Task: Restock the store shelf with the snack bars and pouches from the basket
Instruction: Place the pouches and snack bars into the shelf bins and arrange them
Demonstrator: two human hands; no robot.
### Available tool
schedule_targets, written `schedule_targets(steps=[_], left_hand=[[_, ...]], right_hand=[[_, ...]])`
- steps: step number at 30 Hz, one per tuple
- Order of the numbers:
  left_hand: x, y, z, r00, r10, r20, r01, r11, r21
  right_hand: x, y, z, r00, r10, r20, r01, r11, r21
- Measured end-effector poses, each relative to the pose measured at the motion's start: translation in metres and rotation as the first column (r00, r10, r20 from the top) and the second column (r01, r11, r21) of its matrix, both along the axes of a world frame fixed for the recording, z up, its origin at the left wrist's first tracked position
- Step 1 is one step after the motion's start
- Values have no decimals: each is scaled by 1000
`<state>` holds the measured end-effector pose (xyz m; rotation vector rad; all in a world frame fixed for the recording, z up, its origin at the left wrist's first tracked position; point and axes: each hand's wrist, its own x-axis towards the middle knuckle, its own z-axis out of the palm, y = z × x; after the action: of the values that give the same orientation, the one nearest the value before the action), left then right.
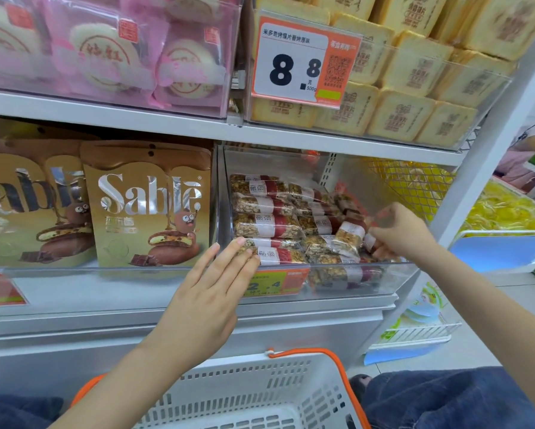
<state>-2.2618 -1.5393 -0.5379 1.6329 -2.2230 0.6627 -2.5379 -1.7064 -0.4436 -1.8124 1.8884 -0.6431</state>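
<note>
Flat and open, the left hand (pixel 212 292) holds nothing; its fingertips (pixel 244 247) rest on the front snack bar (pixel 275 253) at the near left corner of the clear bin (pixel 393 283), reaching over the bin's front wall. At nine o'clock from that hand stand the gold pouches (pixel 150 205), upright in a row on the same shelf (pixel 105 308), just beside the bin and apart from both hands. Inside the bin, at twelve o'clock from the left hand, the other bars (pixel 261 205) lie stacked in rows, oat-filled with red and white labels. An orange price tag (pixel 277 283) hangs on the bin's front, partly behind the left fingers. At three o'clock from the stack, the right hand (pixel 399 230) reaches in over the bin's right side, thumb and fingers pinched narrowly on the end of one tilted bar (pixel 349 235) that leans on the pile. Below, at six o'clock, the white basket (pixel 260 394) with orange handles sits between the person's knees, well apart from the bin.
</note>
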Motion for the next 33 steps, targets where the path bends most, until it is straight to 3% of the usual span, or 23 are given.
schedule_targets(steps=[2,3,5,7,8,9,10,13,15,18,20,26,30,33], left_hand=[[0,0,0,1000,1,-4,-1,1000,1],[0,0,-1,1000,1,-7,-1,1000,3],[0,-1,-1,1000,-1,-12,1,1000,7],[0,-1,-1,1000,-4,-11,4,1000,7],[1,-1,-2,1000,-8,-12,8,1000,8],[1,-1,-2,1000,-11,-15,11,1000,7],[2,-1,-1,1000,-14,-17,14,1000,6],[2,-1,-2,1000,-18,-20,18,1000,-2],[1,-1,-3,1000,-11,-20,11,1000,-5],[0,-3,-3,1000,-1,-13,1,1000,3],[0,-3,-2,1000,-4,-14,4,1000,7],[4,1,1,1000,-24,-11,24,999,21],[4,1,0,999,-28,-18,29,999,20],[2,0,-1,1000,-17,-25,18,1000,11]], right_hand=[[-6,-16,3,926,126,-357,-219,947,-234],[-8,-24,4,840,217,-498,-352,915,-196],[-6,-33,7,612,412,-675,-498,864,77],[-1,-37,8,422,519,-743,-520,810,271],[0,-38,7,379,523,-763,-557,788,264],[1,-39,7,377,500,-780,-604,771,202],[0,-38,9,437,474,-765,-629,769,117],[-1,-26,11,678,527,-512,-625,780,-24],[9,-9,9,662,609,-438,-689,724,-36],[41,9,3,559,702,-441,-788,616,-18],[68,15,1,546,708,-449,-802,597,-34],[104,21,-18,592,681,-431,-780,619,-94],[79,17,-15,731,633,-257,-677,719,-155],[58,13,-13,760,617,-205,-641,764,-76]])
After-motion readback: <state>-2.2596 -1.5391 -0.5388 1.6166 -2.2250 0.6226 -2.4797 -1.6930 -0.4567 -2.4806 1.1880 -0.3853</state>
